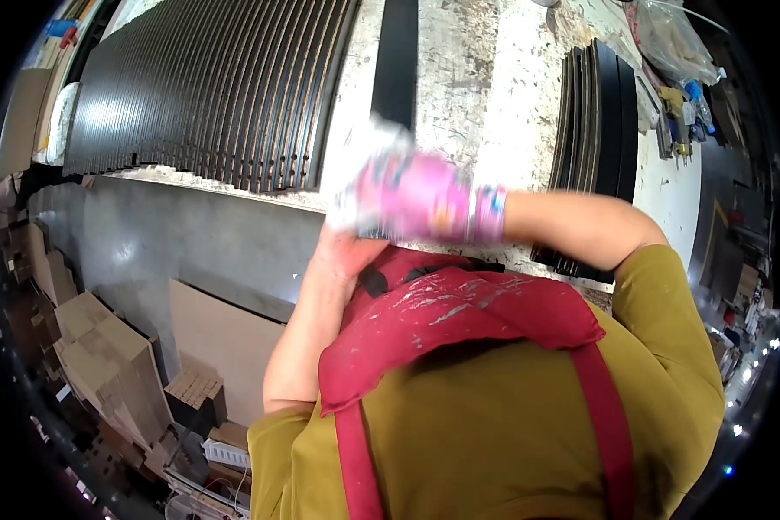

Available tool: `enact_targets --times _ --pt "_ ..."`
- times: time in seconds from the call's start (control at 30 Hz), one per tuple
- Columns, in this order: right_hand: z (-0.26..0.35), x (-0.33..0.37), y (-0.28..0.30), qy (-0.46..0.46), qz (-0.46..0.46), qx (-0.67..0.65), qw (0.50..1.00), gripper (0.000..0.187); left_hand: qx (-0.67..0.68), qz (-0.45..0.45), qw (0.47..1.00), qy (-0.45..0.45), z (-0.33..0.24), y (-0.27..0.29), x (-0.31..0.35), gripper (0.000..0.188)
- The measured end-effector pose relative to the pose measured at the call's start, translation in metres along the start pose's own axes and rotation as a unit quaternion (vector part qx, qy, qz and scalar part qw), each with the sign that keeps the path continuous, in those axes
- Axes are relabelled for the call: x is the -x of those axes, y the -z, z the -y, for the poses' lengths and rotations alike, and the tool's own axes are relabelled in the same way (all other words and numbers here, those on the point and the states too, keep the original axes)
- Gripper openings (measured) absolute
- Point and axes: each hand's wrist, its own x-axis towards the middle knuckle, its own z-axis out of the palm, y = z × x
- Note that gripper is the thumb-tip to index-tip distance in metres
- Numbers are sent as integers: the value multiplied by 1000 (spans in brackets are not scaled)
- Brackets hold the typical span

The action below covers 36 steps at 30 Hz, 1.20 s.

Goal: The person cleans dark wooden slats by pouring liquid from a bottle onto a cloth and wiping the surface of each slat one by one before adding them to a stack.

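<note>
A long black strip [396, 61] lies on the paint-marked worktable [468, 69], running from the far edge towards me. Over its near part is my right hand [416, 195] in a pink patterned glove, smeared by motion. It appears closed on a white cloth [368, 147], also blurred, which covers part of the strip. My left hand [348, 247] is at the strip's near end, close against my red apron [459, 312]. Its fingers are hidden by the cloth and the right hand, so their grip does not show.
Many dark strips [208, 87] lie side by side at the left of the table. A smaller stack of black strips [594, 130] lies to the right. Clear plastic bags [676, 43] and tools sit at the far right. Cardboard stacks [113, 364] stand on the floor at left.
</note>
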Motion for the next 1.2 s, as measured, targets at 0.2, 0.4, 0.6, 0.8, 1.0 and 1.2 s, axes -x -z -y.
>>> enact_targets --times 0.2,0.4,0.6,0.8,1.0,1.2 --pt "15 17 46 58 81 -341 935 30 64 47 994 76 -15 31 18 44" --pt "-104 38 98 -235 -271 -410 839 29 -232 -40 971 -41 -7 12 35 40" --pt "-130 26 95 -162 -367 -349 847 32 -816 -181 430 -341 6 17 13 55" --pt "-62 -13 55 -39 -247 9 968 27 -823 -261 390 -321 23 52 42 79" --pt "-17 -12 -41 143 -98 63 983 15 -757 -275 456 -377 30 71 28 54" --pt "-191 -48 63 -146 -243 164 945 25 -757 -248 464 -388 30 67 31 52"
